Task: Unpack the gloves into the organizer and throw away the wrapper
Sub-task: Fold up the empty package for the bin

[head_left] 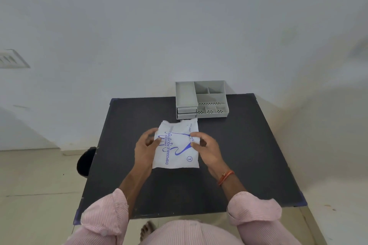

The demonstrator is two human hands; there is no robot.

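Note:
A white glove packet (176,148) with blue print reading "disposable polyethylene" lies on the black table (249,155), its far end lifted slightly. My left hand (145,146) pinches the packet's left edge between thumb and fingers. My right hand (207,149) pinches its right edge near the top. A grey plastic organizer (201,99) with several open compartments and two small drawers stands just beyond the packet at the table's far edge. No gloves show outside the packet.
A dark round bin (85,162) sits on the floor beside the table's left edge. A white wall rises right behind the table. My bare foot (147,229) shows under the near edge. Beige floor tiles surround the table.

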